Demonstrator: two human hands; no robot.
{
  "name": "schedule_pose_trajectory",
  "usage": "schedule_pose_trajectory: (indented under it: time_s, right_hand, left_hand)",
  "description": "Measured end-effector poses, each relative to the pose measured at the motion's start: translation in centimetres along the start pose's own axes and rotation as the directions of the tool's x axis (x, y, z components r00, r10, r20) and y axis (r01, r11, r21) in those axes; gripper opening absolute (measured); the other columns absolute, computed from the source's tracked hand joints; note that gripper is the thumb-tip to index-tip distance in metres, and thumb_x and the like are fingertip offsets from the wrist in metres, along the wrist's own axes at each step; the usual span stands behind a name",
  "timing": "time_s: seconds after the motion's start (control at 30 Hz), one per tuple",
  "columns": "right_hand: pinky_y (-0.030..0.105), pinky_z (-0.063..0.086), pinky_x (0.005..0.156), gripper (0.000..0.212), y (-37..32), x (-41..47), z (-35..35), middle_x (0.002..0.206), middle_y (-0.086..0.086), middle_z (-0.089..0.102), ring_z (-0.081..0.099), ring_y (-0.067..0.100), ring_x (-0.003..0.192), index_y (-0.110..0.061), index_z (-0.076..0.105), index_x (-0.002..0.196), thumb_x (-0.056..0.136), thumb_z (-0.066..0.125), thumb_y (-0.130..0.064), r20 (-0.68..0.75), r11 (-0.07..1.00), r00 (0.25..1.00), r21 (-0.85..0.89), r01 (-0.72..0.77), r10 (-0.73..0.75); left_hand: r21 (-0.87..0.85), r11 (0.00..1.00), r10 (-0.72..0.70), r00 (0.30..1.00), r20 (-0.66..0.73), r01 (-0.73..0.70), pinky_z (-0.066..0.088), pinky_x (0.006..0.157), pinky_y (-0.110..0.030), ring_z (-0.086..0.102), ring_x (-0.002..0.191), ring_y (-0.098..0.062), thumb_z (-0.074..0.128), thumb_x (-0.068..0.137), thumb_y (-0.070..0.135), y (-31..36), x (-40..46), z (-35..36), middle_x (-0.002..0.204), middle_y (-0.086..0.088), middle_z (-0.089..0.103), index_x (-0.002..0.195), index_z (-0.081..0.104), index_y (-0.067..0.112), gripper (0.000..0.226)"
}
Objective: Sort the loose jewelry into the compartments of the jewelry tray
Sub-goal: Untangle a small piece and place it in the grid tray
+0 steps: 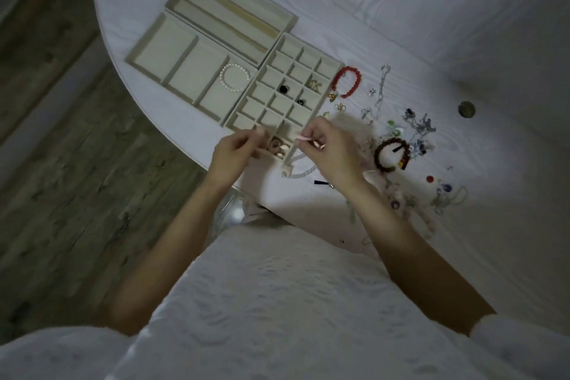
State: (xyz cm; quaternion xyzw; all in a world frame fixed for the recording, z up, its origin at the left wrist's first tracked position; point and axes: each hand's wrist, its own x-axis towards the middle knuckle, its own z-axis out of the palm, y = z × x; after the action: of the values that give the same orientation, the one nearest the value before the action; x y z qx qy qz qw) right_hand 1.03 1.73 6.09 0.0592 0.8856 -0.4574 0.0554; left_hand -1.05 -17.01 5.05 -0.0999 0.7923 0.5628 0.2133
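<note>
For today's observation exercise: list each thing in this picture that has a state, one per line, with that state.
Left hand: fingers curled, pinching a small pale piece.
Right hand: pinching a pink piece.
Grid tray: a few cells filled, most bare.
Pearl bracelet: lying in a large compartment.
Red bracelet: loose on the table, unsorted.
Dark bracelet: loose, unsorted.

No text, label, brand, number or sign can be read anywhere in this dim view.

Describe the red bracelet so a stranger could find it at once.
Start at the beige grid tray of small square compartments on the white table. Just off its far right corner lies the red beaded bracelet, with a gold clasp; the nearer dark brown beaded bracelet is darker.
</note>
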Motion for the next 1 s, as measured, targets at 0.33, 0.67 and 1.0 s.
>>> schedule_pose_trajectory:
  time_s: [0.33,0.67,1.0]
  right_hand:
    - [0.032,0.049,0.057,0.01,-1.4,4.0,5.2,0.083,-0.001,0.063,0.057,0.011,0.066,-0.013,0.051,0.096,0.091,0.059,-0.018,0.241,0.974,0.959,-0.133,0.183,-0.148]
    - [0.021,0.036,0.058,0.005,-1.3,4.2,5.3,0.074,-0.013,0.046,0.045,-0.001,0.064,-0.019,0.061,0.086,0.085,0.066,-0.017,0.241,0.998,0.971,-0.055,0.017,-0.003]
    - [0.035,0.055,0.072,0.026,-1.9,4.4,5.4,0.089,0.005,0.071,0.065,0.015,0.077,-0.012,0.065,0.109,0.084,0.069,-0.02,0.183,0.967,0.983,-0.252,0.036,0.011]
  left_hand:
    - [-0.101,0.995,0.017,0.999,0.039,-0.013,0.044,0.057,-0.012,0.056,0.063,0.005,0.064,0.089,0.01,-0.9,3.4,-2.7,0.079,0.003,0.063,0.1,0.068,0.013,0.012]
    - [0.055,0.961,0.261,0.955,0.138,-0.271,0.042,0.069,-0.026,0.057,0.078,-0.024,0.067,0.087,0.022,-1.1,4.5,-2.7,0.087,-0.009,0.067,0.091,0.066,0.025,0.005]
    - [0.243,0.951,0.185,0.981,0.059,-0.194,0.038,0.062,-0.015,0.05,0.067,-0.007,0.067,0.087,0.026,-2.2,5.3,-2.6,0.078,0.006,0.063,0.091,0.068,0.022,0.006]
